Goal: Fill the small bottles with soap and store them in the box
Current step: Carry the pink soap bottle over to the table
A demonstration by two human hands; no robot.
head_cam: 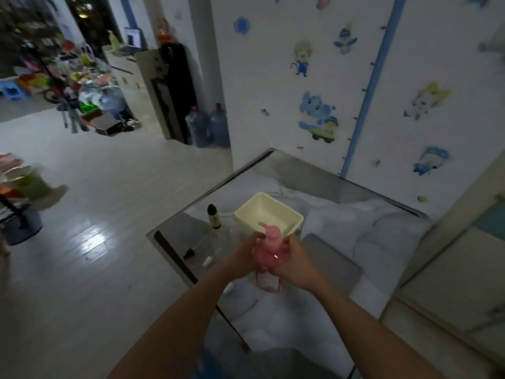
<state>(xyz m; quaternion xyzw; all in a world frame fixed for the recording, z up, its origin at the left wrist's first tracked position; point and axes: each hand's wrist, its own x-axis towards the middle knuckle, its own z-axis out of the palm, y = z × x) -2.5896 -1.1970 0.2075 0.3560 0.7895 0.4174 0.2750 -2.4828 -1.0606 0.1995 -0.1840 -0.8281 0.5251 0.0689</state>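
Dim room, cartoon-stickered white wall (300, 77), glossy pale floor (95, 214)

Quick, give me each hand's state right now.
Left hand: closed around the pink pump bottle, gripping its left side.
Right hand: closed on the same bottle's right side.

I see a white wall (314, 77) with cartoon stickers (318, 116) and a blue vertical strip (374, 77) behind the bench (175, 228). A rumpled white cloth (369, 228) covers much of the benchtop. Two big water jugs (207, 127) stand on the pale floor (95, 214) beside a dark water dispenser (172, 91). Far left, I make out a blurred clutter of colourful toys (68, 77).
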